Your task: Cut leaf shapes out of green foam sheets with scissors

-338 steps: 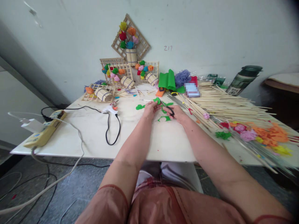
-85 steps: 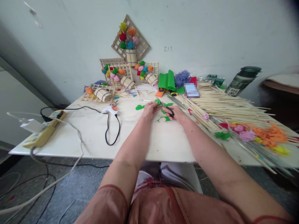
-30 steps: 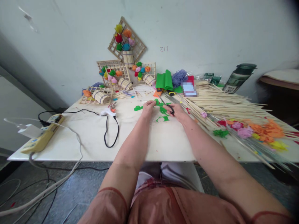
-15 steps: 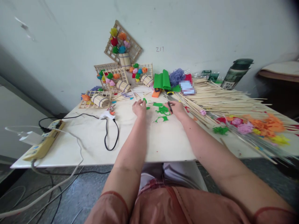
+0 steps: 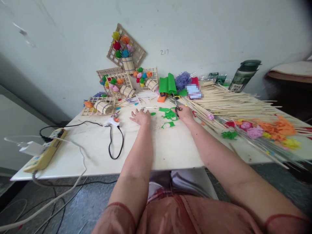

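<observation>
The left hand [image 5: 140,117] was palm down at the far middle of the white counter [image 5: 170,146], its fingers spread wide apart. Whether they pressed on the surface, or covered anything, could not be told. Just to their right lay a small rounded green piece [image 5: 152,113]. The fingers of the right hand [image 5: 184,113] were closed around the black handles of a pair of metal scissors [image 5: 177,111], the blades pointing to the far side. Between the hands lay thin, irregular green scraps [image 5: 170,114], the rightmost just beside the scissors, with a curved green offcut [image 5: 168,124] on the near side of them. A white glue gun [image 5: 112,121] lay to the left of the left hand.
</observation>
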Demonstrator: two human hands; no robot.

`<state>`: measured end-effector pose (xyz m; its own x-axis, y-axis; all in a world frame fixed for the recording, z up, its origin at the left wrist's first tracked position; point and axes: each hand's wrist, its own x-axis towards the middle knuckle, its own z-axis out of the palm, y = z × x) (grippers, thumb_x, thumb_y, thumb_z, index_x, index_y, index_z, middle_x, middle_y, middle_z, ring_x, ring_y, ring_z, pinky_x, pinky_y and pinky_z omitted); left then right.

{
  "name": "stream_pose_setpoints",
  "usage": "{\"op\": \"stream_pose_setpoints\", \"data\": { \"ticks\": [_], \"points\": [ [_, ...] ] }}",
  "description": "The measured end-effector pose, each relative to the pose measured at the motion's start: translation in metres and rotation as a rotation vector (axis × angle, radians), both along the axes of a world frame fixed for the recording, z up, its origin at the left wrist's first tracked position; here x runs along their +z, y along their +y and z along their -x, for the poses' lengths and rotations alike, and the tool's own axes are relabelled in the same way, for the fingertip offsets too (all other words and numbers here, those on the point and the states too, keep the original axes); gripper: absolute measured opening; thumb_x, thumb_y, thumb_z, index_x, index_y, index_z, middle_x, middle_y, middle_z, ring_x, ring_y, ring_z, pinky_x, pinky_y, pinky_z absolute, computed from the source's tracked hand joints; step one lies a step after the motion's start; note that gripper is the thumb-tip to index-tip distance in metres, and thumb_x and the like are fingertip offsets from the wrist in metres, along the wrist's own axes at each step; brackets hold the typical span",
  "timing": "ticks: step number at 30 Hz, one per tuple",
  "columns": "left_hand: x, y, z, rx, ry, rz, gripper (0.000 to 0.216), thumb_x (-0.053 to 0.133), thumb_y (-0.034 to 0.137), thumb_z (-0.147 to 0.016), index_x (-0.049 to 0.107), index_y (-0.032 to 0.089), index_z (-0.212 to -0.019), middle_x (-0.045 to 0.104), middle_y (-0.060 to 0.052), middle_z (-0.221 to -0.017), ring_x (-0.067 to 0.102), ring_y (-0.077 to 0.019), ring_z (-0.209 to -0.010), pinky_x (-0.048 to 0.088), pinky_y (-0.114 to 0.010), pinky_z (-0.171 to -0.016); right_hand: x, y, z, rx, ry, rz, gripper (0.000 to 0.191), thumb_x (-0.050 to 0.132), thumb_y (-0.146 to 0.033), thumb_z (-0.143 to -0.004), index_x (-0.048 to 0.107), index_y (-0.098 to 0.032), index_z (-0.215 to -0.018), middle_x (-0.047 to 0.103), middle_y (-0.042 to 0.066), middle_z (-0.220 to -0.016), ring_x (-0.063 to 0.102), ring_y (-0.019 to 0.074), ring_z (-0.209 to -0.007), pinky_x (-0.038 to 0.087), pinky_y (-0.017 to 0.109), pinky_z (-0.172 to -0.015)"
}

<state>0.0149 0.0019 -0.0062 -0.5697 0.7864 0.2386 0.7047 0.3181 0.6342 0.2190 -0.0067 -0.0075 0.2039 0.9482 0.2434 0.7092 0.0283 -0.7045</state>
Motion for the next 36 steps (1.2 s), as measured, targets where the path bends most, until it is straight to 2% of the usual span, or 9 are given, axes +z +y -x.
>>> {"op": "stream_pose_setpoints", "data": {
  "ticks": [2,5,7,9,12,16,22,28,36],
  "points": [
    [0.003,-0.002,-0.006,-0.035,0.063,-0.03,0.033,0.055,0.032,-0.086,0.068,0.024,-0.116,0.054,-0.008,-0.141,0.032,-0.0292,-0.14,0.01,-0.056,-0.118,0.004,-0.003,0.0,-0.047,-0.04,0.038,0.037,0.065,-0.049,-0.078,0.077,-0.022,-0.101,0.074,0.007,-0.086,0.068,0.0245,-0.086,0.051,0.031,-0.069],
    [0.004,-0.003,-0.018,-0.234,0.174,-0.014,0.033,0.05,0.031,-0.089,0.069,0.024,-0.115,0.066,-0.009,-0.123,0.048,-0.0232,-0.128,0.02,-0.045,-0.118,0.01,-0.007,0.0,-0.065,-0.113,0.1,0.04,0.065,-0.053,-0.076,0.077,-0.024,-0.102,0.075,0.007,-0.092,0.068,0.0255,-0.091,0.05,0.031,-0.072],
    [0.001,-0.002,-0.026,-0.403,0.259,-0.012,0.032,0.048,0.036,-0.09,0.07,0.026,-0.112,0.068,-0.008,-0.121,0.048,-0.0231,-0.127,0.018,-0.047,-0.119,0.012,-0.009,0.0,-0.066,-0.165,0.128,0.042,0.064,-0.054,-0.076,0.077,-0.025,-0.104,0.075,0.008,-0.097,0.068,0.0265,-0.094,0.05,0.032,-0.074],
    [-0.003,-0.002,-0.032,-0.533,0.33,-0.002,0.033,0.048,0.034,-0.089,0.068,0.028,-0.114,0.065,-0.006,-0.127,0.045,-0.0244,-0.13,0.013,-0.052,-0.119,0.014,-0.01,0.0,-0.066,-0.209,0.14,0.046,0.063,-0.056,-0.076,0.076,-0.024,-0.107,0.075,0.009,-0.101,0.067,0.0279,-0.098,0.05,0.034,-0.076],
    [-0.006,-0.002,-0.036,-0.662,0.392,0.053,0.033,0.044,0.035,-0.091,0.067,0.027,-0.113,0.062,-0.006,-0.133,0.041,-0.028,-0.133,0.007,-0.06,-0.117,0.015,-0.01,-0.001,-0.065,-0.243,0.136,0.051,0.064,-0.058,-0.074,0.075,-0.024,-0.111,0.074,0.011,-0.107,0.066,0.0302,-0.102,0.049,0.036,-0.078],
    [-0.004,-0.003,-0.038,-0.684,0.434,0.067,0.034,0.039,0.035,-0.093,0.07,0.024,-0.104,0.064,-0.008,-0.127,0.045,-0.0293,-0.127,0.012,-0.059,-0.116,0.016,-0.01,-0.003,-0.072,-0.237,0.126,0.051,0.065,-0.058,-0.073,0.075,-0.025,-0.111,0.074,0.011,-0.107,0.066,0.0309,-0.102,0.049,0.037,-0.078],
    [-0.005,0.0,-0.038,-0.674,0.464,0.021,0.031,0.043,0.032,-0.091,0.071,0.021,-0.1,0.066,-0.01,-0.115,0.049,-0.0266,-0.119,0.027,-0.046,-0.113,0.02,-0.011,-0.006,-0.088,-0.232,0.146,0.047,0.063,-0.057,-0.076,0.077,-0.023,-0.105,0.075,0.011,-0.102,0.067,0.029,-0.097,0.048,0.034,-0.075],
    [-0.006,-0.001,-0.037,-0.743,0.436,-0.023,0.029,0.049,0.025,-0.086,0.069,0.022,-0.108,0.066,-0.006,-0.123,0.048,-0.0242,-0.122,0.031,-0.039,-0.112,0.023,-0.011,-0.011,-0.153,-0.179,0.128,0.045,0.066,-0.053,-0.076,0.076,-0.023,-0.107,0.074,0.01,-0.104,0.067,0.0285,-0.097,0.047,0.033,-0.074],
    [-0.005,-0.002,-0.043,-0.876,0.435,0.006,0.033,0.054,0.02,-0.081,0.07,0.023,-0.109,0.068,-0.005,-0.121,0.053,-0.0232,-0.122,0.029,-0.039,-0.114,0.015,-0.005,-0.011,-0.142,-0.147,0.018,0.043,0.06,-0.025,-0.08,0.065,-0.025,-0.122,0.073,0.007,-0.11,0.065,0.0257,-0.1,0.047,0.033,-0.079]
  ]
}}
